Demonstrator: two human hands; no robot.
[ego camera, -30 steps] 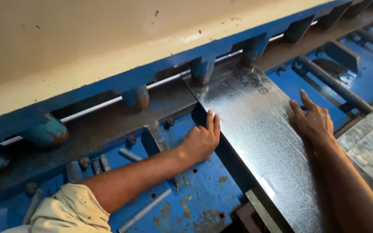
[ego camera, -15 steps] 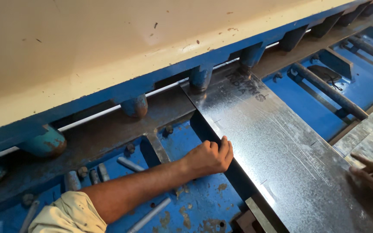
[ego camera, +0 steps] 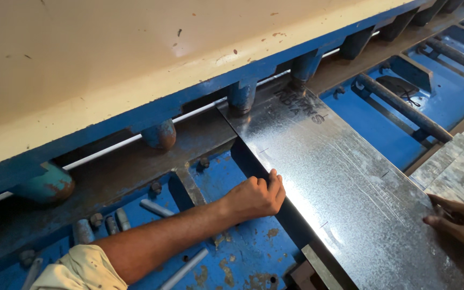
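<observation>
Galvanized sheet (ego camera: 345, 193) flat on blue shear bed (ego camera: 243, 252) | left hand (ego camera: 253, 196) curled against its left edge | right hand (ego camera: 460, 225) fingers spread, touching its right edge

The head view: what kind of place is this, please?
Probably a sheet-metal workshop. A galvanized metal sheet lies on the blue table of a big shearing-type machine with a cream guard. The left hand touches the sheet's edge; the right hand rests on it.

Left hand (ego camera: 253, 197): bare, no glove, ring or watch; forearm bare up to a rolled, creased cream cotton sleeve (ego camera: 76, 268) at 7 o'clock. Right hand (ego camera: 460, 224): bare, ungloved, entering at 4 o'clock, wrist cropped by the frame edge.
</observation>
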